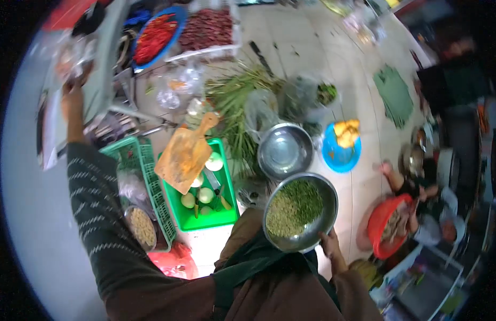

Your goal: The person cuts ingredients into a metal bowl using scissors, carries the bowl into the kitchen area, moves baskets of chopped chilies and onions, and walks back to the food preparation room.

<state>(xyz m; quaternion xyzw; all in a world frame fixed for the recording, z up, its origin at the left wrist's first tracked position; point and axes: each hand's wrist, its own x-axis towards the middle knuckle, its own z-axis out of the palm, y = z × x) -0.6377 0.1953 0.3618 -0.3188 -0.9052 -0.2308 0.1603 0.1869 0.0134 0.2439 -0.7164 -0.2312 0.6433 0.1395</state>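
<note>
Tiles (359,200) lie beyond the right hand (329,244), pinching a steel bowl (313,234); whether the left hand (73,93) grips nearby plastic (72,58), I cannot tell.

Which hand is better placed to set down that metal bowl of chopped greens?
Probably the right hand: it holds the metal bowl by its rim, while the left hand reaches well away, near a blurred plastic bag.

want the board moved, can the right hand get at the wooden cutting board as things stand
Probably not: the right hand grips the metal bowl of chopped greens and would likely need to put it down first. The wooden cutting board itself looks uncovered.
</note>
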